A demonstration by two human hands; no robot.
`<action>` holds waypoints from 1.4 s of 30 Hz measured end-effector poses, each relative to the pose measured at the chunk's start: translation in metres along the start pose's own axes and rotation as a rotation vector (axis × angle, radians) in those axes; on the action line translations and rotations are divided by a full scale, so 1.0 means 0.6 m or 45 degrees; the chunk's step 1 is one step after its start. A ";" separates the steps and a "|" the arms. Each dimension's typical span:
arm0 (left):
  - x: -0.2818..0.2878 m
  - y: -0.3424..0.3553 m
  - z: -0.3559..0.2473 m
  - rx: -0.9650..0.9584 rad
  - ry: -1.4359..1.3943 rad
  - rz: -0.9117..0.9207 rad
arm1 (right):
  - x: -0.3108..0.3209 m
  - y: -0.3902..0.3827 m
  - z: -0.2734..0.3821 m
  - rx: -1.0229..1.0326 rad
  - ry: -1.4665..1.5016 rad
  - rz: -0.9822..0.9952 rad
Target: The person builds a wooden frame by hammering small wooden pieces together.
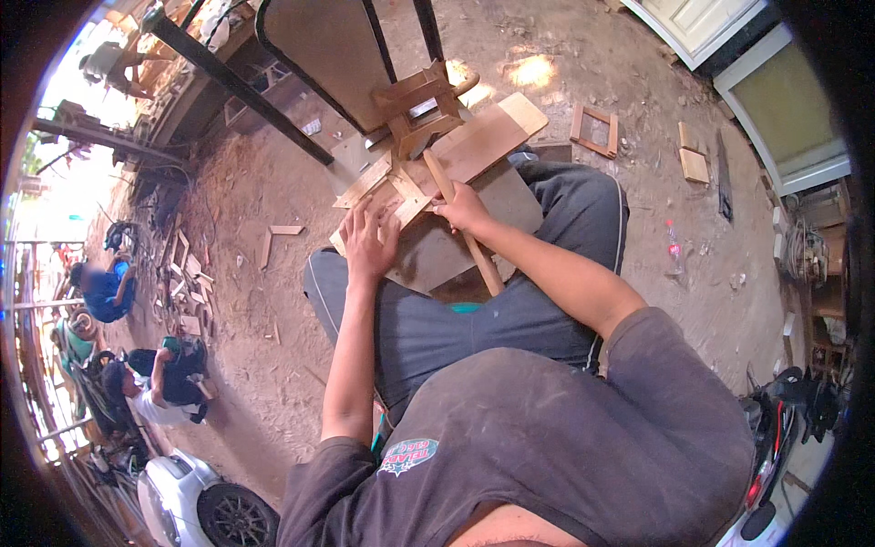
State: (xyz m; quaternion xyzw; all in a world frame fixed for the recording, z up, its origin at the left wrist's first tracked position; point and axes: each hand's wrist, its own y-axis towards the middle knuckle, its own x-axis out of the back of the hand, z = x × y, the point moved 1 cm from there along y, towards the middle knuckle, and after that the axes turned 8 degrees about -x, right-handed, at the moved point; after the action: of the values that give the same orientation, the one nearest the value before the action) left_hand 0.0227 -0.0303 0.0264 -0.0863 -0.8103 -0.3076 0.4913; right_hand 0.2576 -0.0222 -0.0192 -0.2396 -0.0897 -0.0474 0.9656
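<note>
While my left hand (369, 242) presses flat, fingers spread, on the wooden frame (401, 187), my right hand (463, 208) grips the hammer handle (465, 232) (head hidden); next, I judge, a square strike.

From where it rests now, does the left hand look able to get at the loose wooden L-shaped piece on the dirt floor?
Probably yes: the left hand rests flat on the wooden frame, holding nothing, and only bare dirt lies before the L-shaped piece.

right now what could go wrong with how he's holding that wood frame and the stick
1. The left hand lies flat on the wooden frame, close to where the right hand grips the wooden handle; a slip could hit fingers.
2. The frame rests on a board across the lap, not clamped, so it may shift.
3. Loose wood scraps lie on the dirt floor, a trip risk.
</note>
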 end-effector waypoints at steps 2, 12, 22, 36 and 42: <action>-0.009 0.021 0.000 0.079 0.055 -0.033 | 0.001 0.002 0.002 -0.003 0.001 0.022; -0.085 0.073 -0.001 0.337 0.375 0.077 | 0.000 -0.018 0.022 -0.020 -0.026 -0.057; -0.082 0.068 -0.009 0.352 0.387 0.126 | 0.043 -0.031 0.116 0.418 -0.437 -0.158; -0.079 0.068 -0.009 0.402 0.364 0.100 | 0.025 -0.037 0.157 0.208 -0.441 0.169; -0.078 0.065 -0.006 0.395 0.325 0.073 | 0.083 -0.073 0.324 0.217 0.073 0.469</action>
State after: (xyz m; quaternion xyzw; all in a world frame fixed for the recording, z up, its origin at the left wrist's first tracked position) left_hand 0.0663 0.0063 0.0038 0.0073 -0.7763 -0.1733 0.6060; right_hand 0.2715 0.0281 0.1794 -0.1681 -0.0205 0.1309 0.9768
